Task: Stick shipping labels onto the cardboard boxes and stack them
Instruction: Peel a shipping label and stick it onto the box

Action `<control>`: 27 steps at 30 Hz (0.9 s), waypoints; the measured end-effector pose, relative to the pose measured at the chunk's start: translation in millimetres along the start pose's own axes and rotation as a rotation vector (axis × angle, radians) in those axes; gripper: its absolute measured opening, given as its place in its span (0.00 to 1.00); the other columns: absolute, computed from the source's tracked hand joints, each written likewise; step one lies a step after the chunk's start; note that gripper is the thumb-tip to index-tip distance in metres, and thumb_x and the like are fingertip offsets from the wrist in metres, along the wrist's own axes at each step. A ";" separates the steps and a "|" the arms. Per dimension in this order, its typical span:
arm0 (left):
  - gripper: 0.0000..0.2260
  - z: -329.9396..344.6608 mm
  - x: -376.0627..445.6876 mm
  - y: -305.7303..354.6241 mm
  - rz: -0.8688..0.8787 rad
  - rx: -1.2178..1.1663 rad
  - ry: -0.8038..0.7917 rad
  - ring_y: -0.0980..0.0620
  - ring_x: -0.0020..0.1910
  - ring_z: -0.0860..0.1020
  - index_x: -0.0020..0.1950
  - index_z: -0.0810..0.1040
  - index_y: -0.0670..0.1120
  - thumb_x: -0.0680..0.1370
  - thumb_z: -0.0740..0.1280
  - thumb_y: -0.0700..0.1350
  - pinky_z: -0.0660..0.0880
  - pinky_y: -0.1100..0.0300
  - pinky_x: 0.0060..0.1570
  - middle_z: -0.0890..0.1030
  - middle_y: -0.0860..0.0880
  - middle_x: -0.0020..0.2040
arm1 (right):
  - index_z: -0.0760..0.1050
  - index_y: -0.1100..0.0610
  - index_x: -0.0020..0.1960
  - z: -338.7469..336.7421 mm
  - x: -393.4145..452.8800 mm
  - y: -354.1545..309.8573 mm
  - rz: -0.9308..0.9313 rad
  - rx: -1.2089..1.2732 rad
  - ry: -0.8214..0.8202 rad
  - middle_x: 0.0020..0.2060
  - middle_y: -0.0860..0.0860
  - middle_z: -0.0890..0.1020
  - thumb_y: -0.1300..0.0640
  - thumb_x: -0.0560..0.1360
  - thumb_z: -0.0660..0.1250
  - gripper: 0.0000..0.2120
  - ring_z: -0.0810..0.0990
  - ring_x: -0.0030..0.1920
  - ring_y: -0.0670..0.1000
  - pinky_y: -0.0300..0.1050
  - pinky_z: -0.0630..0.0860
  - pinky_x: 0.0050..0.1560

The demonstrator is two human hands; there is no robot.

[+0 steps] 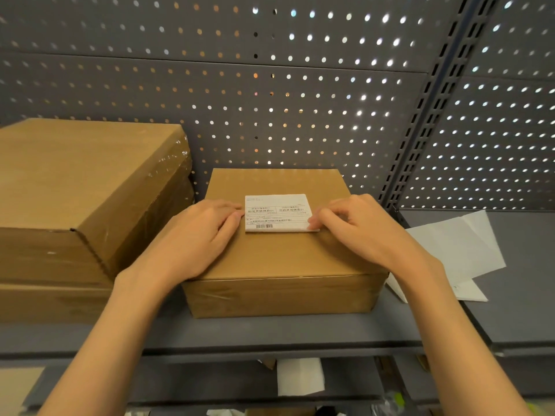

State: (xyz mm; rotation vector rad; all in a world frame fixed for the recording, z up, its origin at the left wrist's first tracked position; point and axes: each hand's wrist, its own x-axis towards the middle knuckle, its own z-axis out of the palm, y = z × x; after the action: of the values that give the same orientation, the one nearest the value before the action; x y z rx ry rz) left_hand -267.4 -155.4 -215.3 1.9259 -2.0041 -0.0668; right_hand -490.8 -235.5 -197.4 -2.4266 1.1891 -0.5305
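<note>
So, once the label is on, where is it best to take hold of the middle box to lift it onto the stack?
Probably by its two short side walls, one hand from each side. The box is wide and flat, sitting level on the shelf, with free space on its right and a small gap toward the stack on its left. Both hands already rest on top beside the label.

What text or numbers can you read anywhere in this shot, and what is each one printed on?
"01": ends the large characters at left in the boxed row of the white shipping label on the middle cardboard box.
Large characters in that boxed row: too blurred to read.
Small print lines above and below that row: too small to read.
Barcode at the label's lower left: no readable digits.
Stacked boxes and loose white paper sheets: no text visible.
</note>
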 end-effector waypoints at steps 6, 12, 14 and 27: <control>0.24 14.8 -9.2 31.8 0.143 -0.063 -0.010 0.59 0.68 0.66 0.70 0.68 0.52 0.78 0.47 0.56 0.53 0.72 0.64 0.70 0.55 0.70 | 0.80 0.57 0.48 22.0 0.8 -25.1 -0.151 -0.102 -0.006 0.48 0.49 0.81 0.46 0.75 0.51 0.23 0.78 0.47 0.51 0.53 0.74 0.49; 0.30 17.4 -26.2 30.1 0.121 -0.036 -0.007 0.63 0.70 0.62 0.72 0.65 0.55 0.75 0.41 0.62 0.47 0.77 0.62 0.65 0.59 0.72 | 0.77 0.54 0.61 32.9 -20.2 -24.9 -0.189 -0.144 0.001 0.62 0.48 0.78 0.52 0.80 0.54 0.17 0.74 0.62 0.50 0.51 0.72 0.61; 0.33 16.4 -31.6 25.0 0.115 -0.011 -0.021 0.64 0.71 0.60 0.72 0.64 0.56 0.72 0.38 0.64 0.47 0.75 0.64 0.63 0.60 0.72 | 0.72 0.52 0.67 35.0 -27.3 -20.8 -0.198 -0.149 0.007 0.69 0.46 0.71 0.52 0.80 0.55 0.18 0.67 0.70 0.46 0.43 0.64 0.69; 0.30 -0.4 -43.3 16.8 0.041 0.018 0.111 0.58 0.63 0.73 0.63 0.77 0.52 0.74 0.43 0.62 0.63 0.65 0.61 0.77 0.57 0.62 | 0.76 0.53 0.64 34.6 -50.7 -2.4 -0.026 -0.194 0.228 0.67 0.47 0.74 0.45 0.77 0.48 0.25 0.67 0.70 0.45 0.32 0.55 0.63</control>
State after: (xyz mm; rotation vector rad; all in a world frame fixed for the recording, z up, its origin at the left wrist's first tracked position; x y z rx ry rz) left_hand -283.2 -111.9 -219.8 1.8561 -1.9756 0.0672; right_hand -501.1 -187.4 -234.1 -2.6016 1.3586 -0.7484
